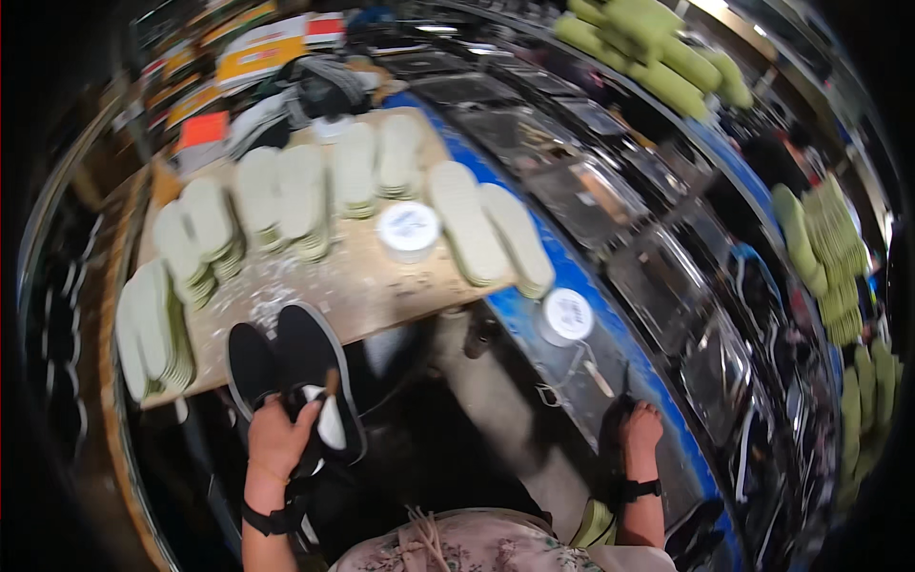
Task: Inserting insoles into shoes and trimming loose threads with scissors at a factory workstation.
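My left hand (276,440) is closed at the heel end of a pair of black slip-on shoes (308,345), which it holds over the table's near edge. Their toes point away from me, and a white patch shows beside my thumb. A small brown piece stands up near that thumb; its kind is unclear. On the right, my right hand (641,429) is closed above the blue-edged bench. Something dark sits at its fingers, too blurred to name. Stacks of pale green insoles (303,195) lie on the wooden table (353,286) beyond the shoes.
A white-lidded tub (408,232) stands among the insoles. Another white tub (566,316) is on the blue-edged bench (562,229), near a thin pale tool (599,374). White scraps litter the table. Racks with dark trays (667,281) and more green insoles (834,234) line the right.
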Demonstrator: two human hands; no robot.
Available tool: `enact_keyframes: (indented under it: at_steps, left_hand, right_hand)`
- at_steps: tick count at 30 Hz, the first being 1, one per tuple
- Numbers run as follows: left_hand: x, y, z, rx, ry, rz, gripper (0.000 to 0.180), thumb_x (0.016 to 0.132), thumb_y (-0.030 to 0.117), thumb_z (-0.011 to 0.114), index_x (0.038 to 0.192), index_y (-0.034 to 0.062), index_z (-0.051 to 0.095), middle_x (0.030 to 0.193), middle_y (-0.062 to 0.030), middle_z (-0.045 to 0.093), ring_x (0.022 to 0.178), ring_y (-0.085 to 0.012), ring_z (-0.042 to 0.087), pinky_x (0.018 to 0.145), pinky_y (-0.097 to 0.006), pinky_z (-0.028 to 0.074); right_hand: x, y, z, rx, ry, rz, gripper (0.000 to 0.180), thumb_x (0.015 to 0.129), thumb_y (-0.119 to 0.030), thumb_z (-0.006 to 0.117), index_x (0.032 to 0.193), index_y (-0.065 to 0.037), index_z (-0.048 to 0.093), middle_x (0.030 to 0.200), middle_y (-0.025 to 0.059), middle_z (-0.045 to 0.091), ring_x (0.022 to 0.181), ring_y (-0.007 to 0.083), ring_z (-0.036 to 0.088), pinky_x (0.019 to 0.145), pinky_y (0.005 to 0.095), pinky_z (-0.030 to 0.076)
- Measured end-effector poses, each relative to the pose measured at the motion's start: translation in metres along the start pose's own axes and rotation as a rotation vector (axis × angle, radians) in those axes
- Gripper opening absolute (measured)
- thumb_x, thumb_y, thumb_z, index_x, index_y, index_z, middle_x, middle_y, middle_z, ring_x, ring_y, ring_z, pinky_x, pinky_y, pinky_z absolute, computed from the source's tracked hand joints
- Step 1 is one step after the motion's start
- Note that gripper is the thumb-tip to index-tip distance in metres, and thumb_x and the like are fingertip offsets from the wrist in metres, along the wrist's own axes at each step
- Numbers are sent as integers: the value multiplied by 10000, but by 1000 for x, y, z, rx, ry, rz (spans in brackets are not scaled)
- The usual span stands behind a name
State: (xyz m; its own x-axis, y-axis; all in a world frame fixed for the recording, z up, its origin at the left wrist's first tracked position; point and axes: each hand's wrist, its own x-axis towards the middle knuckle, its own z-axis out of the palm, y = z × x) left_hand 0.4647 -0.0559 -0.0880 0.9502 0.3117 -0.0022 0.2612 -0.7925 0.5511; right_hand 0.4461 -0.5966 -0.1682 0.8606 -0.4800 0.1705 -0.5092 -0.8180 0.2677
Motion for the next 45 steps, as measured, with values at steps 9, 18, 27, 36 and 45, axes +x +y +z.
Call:
enact_keyframes:
  at_steps: [9, 18, 27, 36, 45]
  left_hand:
    - [8, -36, 32, 300, 70, 37, 270, 837, 228, 527, 737, -1, 629, 736, -240, 598, 715, -412, 585, 641, -490, 464]
    - [-33, -49, -16, -79, 92, 169, 173, 770, 128, 562, 877, 10, 629, 819, -225, 613, 774, -391, 592, 676, -430, 482]
    - [-79, -90, -52, -923, -221, 65, 170, 813, 71, 581, 947, -17, 638, 915, -72, 661, 845, -148, 620, 762, -270, 487]
    - [-168, -137, -51, -1041, -170, -87, 176, 815, 74, 581, 956, -17, 635, 925, -76, 659, 852, -147, 617, 763, -270, 487]
    - [-181, -145, -45, -1206, -187, -178, 183, 817, 78, 582, 965, -17, 632, 935, -80, 656, 859, -146, 614, 764, -269, 486]
  right_hand:
    - [-19, 0, 4, 169, -327, 121, 465, 843, -241, 502, 1266, -98, 371, 1060, 181, 575, 944, 355, 582, 781, 441, 485]
    - [9, 61, 73, 873, -70, 12, 636, 693, -98, 581, 1292, -62, 372, 858, 138, 600, 747, 265, 605, 605, 353, 474]
    - [-46, -197, -147, 1692, -1555, -700, 583, 690, -40, 620, 1235, -54, 411, 793, 82, 576, 712, 203, 593, 601, 288, 485]
    - [-134, -315, -244, 1208, -530, -1341, 575, 674, -341, 750, 1132, -78, 525, 906, 124, 614, 840, 274, 612, 718, 356, 484]
    - [-127, -312, -225, 1177, -568, -1234, 450, 697, -263, 728, 1052, -41, 564, 837, 168, 629, 785, 323, 628, 663, 367, 501]
